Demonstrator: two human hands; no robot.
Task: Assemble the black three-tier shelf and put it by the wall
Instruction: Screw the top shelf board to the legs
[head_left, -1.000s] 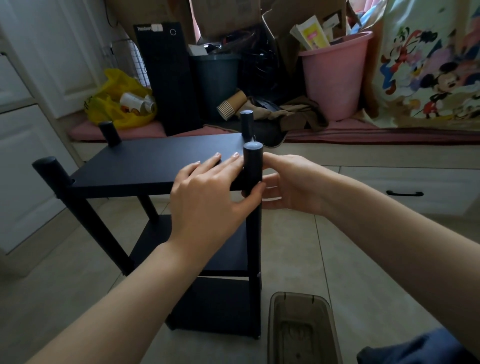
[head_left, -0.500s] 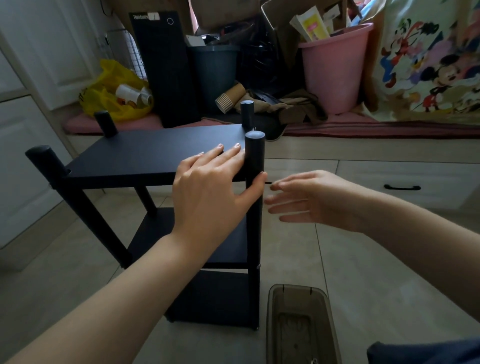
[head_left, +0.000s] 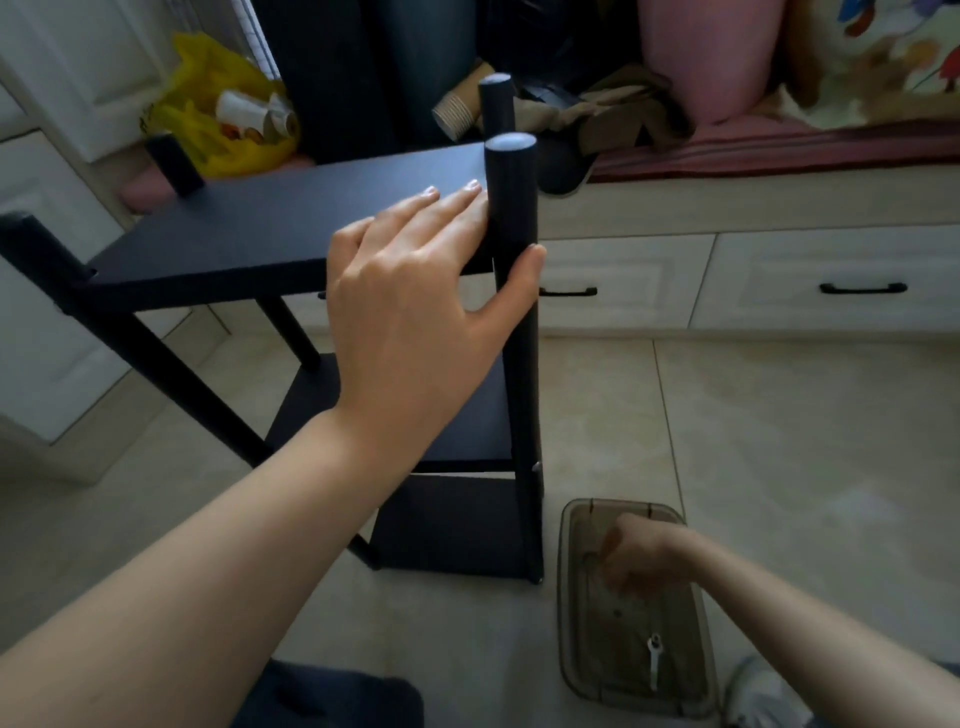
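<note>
Shelf (head_left: 291, 228) is standing just under the left hand (head_left: 415, 301), whose straight fingers (head_left: 447, 208) are pressing its top, thumb bracing the post (head_left: 514, 208). Lower right, the right hand (head_left: 639, 561) is digging in the tray (head_left: 613, 654), grip unclear; easing that pressure is probably risking the top slipping.

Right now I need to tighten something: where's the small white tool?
Head view, lower right: small white tool lies in the brown tray on the floor, below the right hand.

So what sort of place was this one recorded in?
Likely a room in a home, partly used for storage: tiled floor, white drawers, a pink bucket and a yellow bag among clutter.
</note>
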